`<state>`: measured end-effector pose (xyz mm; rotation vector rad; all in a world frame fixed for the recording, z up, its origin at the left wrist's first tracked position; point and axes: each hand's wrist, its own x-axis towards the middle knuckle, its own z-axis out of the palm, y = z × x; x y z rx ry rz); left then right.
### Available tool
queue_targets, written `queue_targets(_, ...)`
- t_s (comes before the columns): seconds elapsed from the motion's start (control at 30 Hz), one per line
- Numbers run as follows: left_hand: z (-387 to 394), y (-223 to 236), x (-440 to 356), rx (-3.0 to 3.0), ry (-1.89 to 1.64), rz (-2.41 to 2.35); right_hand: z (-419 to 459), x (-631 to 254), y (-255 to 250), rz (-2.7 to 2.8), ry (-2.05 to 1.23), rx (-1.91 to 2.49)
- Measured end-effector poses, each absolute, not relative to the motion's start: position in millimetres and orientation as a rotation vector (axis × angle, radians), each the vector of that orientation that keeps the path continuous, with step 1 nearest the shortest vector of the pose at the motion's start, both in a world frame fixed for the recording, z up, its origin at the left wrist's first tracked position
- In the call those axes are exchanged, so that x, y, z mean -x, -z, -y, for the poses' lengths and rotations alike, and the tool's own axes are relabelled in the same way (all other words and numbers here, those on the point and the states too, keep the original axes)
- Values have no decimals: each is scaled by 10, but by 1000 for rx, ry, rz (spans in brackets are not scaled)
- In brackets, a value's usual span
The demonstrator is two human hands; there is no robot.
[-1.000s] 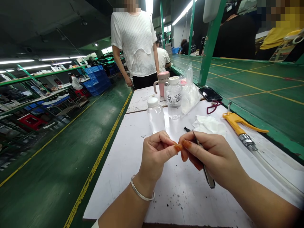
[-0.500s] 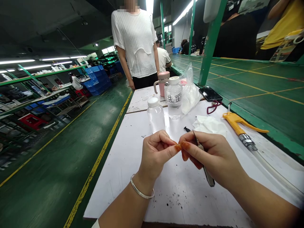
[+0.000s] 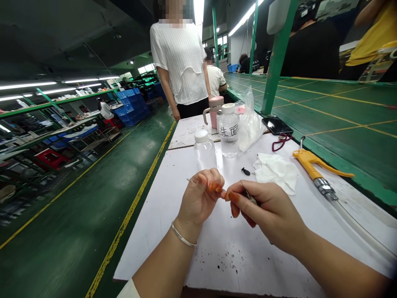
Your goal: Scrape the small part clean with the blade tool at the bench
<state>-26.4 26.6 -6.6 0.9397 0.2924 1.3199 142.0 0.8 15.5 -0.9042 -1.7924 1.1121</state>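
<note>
My left hand [image 3: 197,203] is raised over the white board [image 3: 167,211], fingers curled in and tips stained orange. Anything inside them is too small or hidden to make out. The thumb and forefinger of my right hand [image 3: 273,211] pinch together, touching the left fingertips. A slim pointed metal tool [image 3: 252,198] is tucked in my right hand, mostly covered by it. Beyond the hands lie a small black part [image 3: 245,171] and a crumpled white cloth [image 3: 276,169]. A clear white-capped bottle [image 3: 204,151] stands past my left hand.
A ribbed bottle [image 3: 228,138] of clear liquid, a pink mug [image 3: 214,114] and a plastic bag [image 3: 249,128] stand at the back. To the right lie a phone [image 3: 277,125] and a yellow air gun [image 3: 312,165] with its hose. A person in white [image 3: 182,66] stands beyond the table.
My left hand has rolled over, its fingers now curled upward. My right hand has shifted slightly left, and less of the metal tool shows. The black part is more exposed.
</note>
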Motion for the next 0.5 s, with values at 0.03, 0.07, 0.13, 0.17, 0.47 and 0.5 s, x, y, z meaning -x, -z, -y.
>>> queue_targets(0.03,-267,61,270,-885,-1315,-262,-7,-1419,-145,1819,-1084,910)
queue_targets(0.07,-264,56,276,-848,-1313,-237,-9,-1421,-137,1838,-1055,915)
queue_targets(0.13,-250,49,283,-817,-1302,-198,-18,-1429,-123,1858,-1010,919)
queue_targets(0.17,-242,48,284,-816,-1294,-179,-24,-1432,-119,1865,-993,921)
queue_targets(0.47,-227,56,292,-900,-1269,-125,-40,-1440,-88,1955,-897,949)
queue_targets(0.5,-225,53,294,-919,-1276,-137,-41,-1441,-86,1958,-892,955)
